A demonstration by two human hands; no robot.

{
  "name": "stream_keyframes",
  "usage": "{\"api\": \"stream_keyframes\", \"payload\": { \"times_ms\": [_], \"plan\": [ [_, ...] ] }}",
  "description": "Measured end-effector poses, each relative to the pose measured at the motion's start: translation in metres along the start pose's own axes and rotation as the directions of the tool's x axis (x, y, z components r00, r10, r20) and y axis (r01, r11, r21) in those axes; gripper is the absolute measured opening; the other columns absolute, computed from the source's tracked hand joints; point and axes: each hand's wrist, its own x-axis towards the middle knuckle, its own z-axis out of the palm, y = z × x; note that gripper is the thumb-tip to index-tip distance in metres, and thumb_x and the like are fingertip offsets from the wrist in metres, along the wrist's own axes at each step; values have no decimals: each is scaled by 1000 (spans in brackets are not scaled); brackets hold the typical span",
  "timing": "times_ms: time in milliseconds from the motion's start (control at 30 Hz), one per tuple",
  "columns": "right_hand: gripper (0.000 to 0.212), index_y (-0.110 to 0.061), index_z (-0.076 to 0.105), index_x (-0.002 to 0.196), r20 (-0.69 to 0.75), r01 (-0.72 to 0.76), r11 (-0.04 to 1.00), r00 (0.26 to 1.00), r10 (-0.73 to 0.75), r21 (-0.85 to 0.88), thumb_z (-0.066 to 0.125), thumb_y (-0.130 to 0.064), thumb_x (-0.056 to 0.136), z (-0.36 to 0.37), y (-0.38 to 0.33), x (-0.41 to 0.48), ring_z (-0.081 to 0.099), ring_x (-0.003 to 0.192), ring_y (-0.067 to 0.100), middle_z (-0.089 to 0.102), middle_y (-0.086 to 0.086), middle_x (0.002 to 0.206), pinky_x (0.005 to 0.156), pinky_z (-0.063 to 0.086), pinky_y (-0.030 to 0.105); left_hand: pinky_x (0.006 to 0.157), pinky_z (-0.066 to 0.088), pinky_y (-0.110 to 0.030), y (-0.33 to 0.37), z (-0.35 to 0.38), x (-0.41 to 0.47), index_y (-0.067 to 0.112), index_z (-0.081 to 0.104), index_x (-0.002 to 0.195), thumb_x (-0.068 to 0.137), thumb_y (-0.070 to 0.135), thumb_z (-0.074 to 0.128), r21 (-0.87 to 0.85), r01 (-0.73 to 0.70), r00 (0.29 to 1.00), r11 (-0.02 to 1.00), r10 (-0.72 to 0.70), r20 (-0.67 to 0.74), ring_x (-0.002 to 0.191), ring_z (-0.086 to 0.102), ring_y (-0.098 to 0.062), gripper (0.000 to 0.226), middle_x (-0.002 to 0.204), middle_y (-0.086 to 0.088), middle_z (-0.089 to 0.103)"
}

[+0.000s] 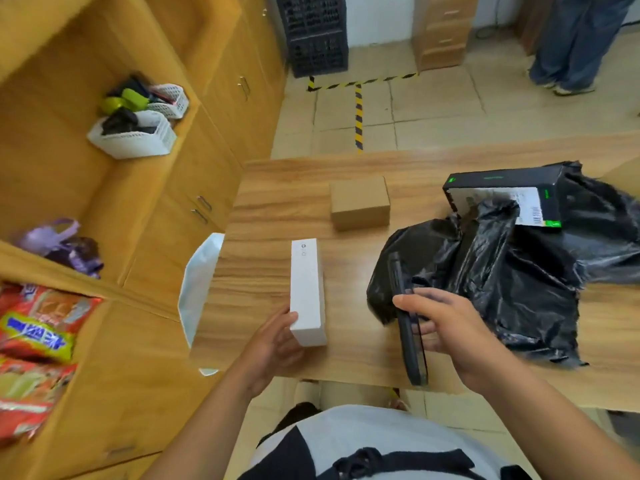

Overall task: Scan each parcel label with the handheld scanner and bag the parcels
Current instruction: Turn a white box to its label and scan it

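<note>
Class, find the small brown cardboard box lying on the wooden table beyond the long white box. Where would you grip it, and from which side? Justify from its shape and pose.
Probably from above, fingers on the near and far long faces of the small brown cardboard box. It lies flat on the wooden table, clear of other things, and that span looks narrower.

Three boxes are counted: one white box (306, 292), one brown box (360, 202) and one black box (502, 187). Three bags are counted: one black bag (512, 282), one white bag (199, 289) and one purple bag (59, 244). One scanner (410, 337) is seen. Two baskets are counted: one nearer basket (135, 138) and one farther basket (170, 98).
</note>
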Motion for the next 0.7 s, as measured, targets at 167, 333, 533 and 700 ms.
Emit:
{"api": "stream_keyframes", "payload": {
  "times_ms": [167,333,533,700],
  "plan": [
    [26,-26,73,99,72,9,997,997,-3,-75,83,-33,75,11,1,-2,69,58,4,80,-6,79,59,50,29,97,53,-46,-19,-7,-6,36,56,134,92,37,63,-7,-30,995,1000,30,-93,103,71,-21,43,113,4,74],
    [14,-27,75,86,95,20,997,995,-13,-75,83,-31,75,11,4,-5,68,58,3,79,-8,76,64,48,33,98,52,-47,-23,-10,-4,34,59,133,93,29,62,86,-21,981,996,38,-192,103,69,-21,40,111,7,73],
    [10,-28,75,83,69,24,999,997,-20,-47,83,-29,77,7,8,-9,67,55,2,78,-11,74,67,49,36,64,48,-28,1,2,9,29,47,130,82,37,74,351,-41,889,935,195,-415,93,61,-14,56,112,4,59],
    [24,-22,77,98,50,18,999,999,-16,-44,82,-31,76,7,12,-12,68,56,2,79,-7,78,65,53,34,81,54,-45,26,11,24,27,41,112,71,37,82,636,7,847,772,333,-414,101,60,-27,59,114,-4,55]
  ]
}}
